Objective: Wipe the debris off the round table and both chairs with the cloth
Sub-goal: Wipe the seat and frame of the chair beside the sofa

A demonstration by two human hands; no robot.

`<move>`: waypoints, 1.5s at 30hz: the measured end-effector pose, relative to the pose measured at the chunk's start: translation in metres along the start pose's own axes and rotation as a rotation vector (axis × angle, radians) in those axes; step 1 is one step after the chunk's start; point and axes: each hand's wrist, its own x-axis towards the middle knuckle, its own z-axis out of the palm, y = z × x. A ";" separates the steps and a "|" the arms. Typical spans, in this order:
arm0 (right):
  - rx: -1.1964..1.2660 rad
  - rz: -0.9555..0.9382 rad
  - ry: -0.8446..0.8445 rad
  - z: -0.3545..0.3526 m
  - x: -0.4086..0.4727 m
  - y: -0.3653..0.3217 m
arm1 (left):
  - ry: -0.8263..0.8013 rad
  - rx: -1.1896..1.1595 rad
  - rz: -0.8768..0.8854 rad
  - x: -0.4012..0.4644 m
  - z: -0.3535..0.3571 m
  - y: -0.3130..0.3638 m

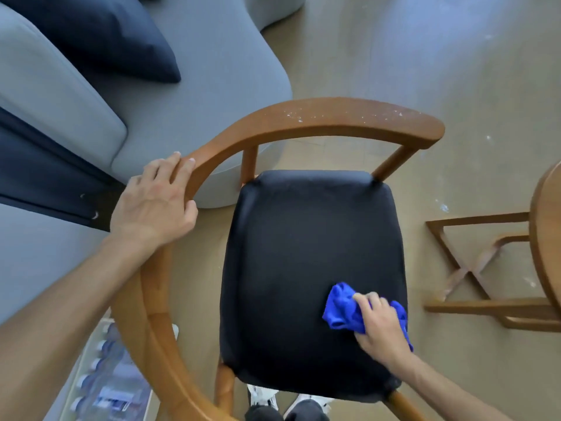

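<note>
While the left hand (153,205) curls round the curved brown wooden chair (334,117) to steady it, the right hand (381,325) pinches the crumpled blue cloth (341,308), likely wiping the black seat (303,253).

Bright blue bunched microfibre cloth (344,311) against plain black padded chair seat (309,268). Warm brown curved wooden chair backrest (303,120), speckled white along its far edge. Grey upholstered sofa (212,56), dark navy square cushion (100,31). Tan wooden floor (425,56), scattered white flecks.
</note>
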 end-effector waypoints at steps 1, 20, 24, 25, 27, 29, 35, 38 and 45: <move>-0.004 -0.095 -0.126 0.006 -0.028 -0.007 | -0.007 -0.005 -0.006 0.000 -0.002 -0.001; 0.023 -0.231 -0.627 -0.008 -0.069 0.037 | 0.179 -0.131 0.010 -0.011 -0.005 0.003; -0.024 -0.393 -0.660 -0.020 -0.046 0.029 | 0.302 -0.090 0.036 -0.020 -0.010 0.004; -0.056 -0.454 -0.646 -0.018 -0.043 0.025 | 0.312 -0.085 0.020 -0.023 -0.010 0.004; -0.190 -0.564 -0.633 -0.010 -0.046 0.021 | 0.304 -0.094 0.002 -0.032 -0.009 0.005; -0.311 -0.592 -0.654 -0.008 -0.054 0.035 | 0.282 -0.073 0.039 -0.047 -0.003 0.007; -0.136 -0.158 -0.594 -0.050 -0.067 0.090 | 0.258 -0.011 0.048 -0.107 0.018 0.015; -0.005 -0.070 -0.396 -0.086 -0.059 0.068 | 0.174 -0.031 0.043 -0.133 0.022 0.023; 0.600 0.132 0.002 -0.151 -0.080 -0.105 | -0.049 0.069 0.098 -0.164 0.022 0.031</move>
